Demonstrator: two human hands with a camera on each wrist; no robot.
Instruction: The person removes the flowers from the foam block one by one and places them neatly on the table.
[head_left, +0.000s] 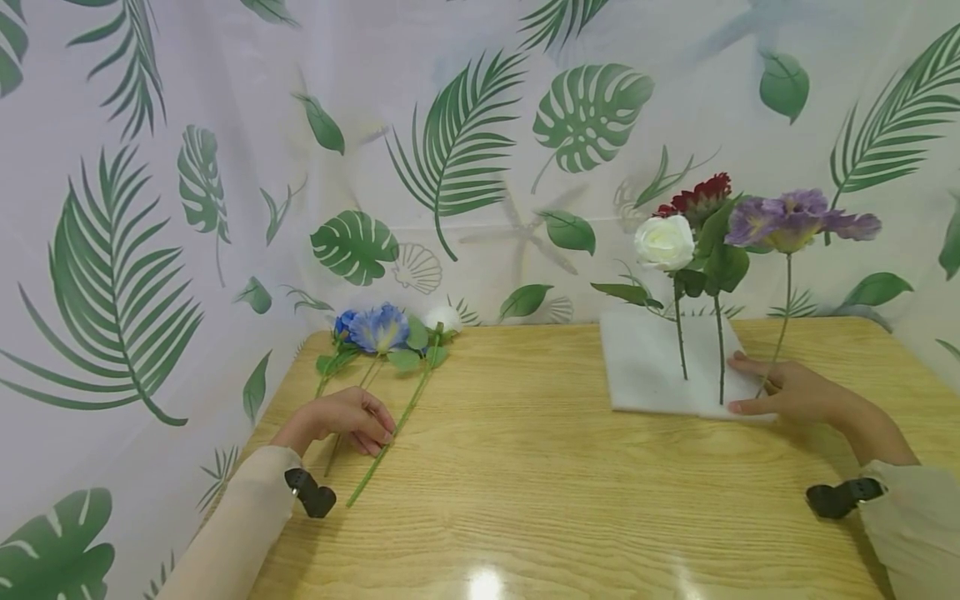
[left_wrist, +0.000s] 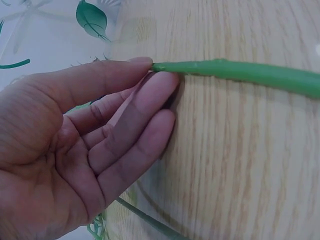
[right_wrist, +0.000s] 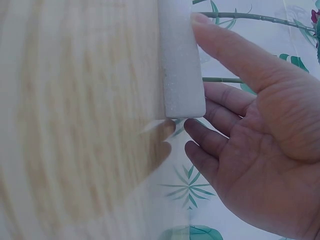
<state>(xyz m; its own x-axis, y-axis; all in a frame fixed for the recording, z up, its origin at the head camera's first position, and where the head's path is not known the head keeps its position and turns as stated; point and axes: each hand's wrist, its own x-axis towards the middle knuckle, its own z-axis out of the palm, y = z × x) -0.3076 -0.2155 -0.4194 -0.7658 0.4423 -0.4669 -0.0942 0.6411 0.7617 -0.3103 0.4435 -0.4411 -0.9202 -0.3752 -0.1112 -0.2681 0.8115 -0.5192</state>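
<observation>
My left hand pinches the green stem of a white flower between thumb and fingertips, low over the table. Beside it lie blue flowers with leafy stems, partly hidden by that hand. On the right, a white foam block lies on the table with a white rose, a dark red flower and a purple flower standing upright in it. My right hand rests at the block's right end, its thumb touching the foam and its fingers fairly straight.
The wooden table runs back to a curtain printed with green leaves, which also hangs along the left side. Black wrist cameras sit on both sleeves.
</observation>
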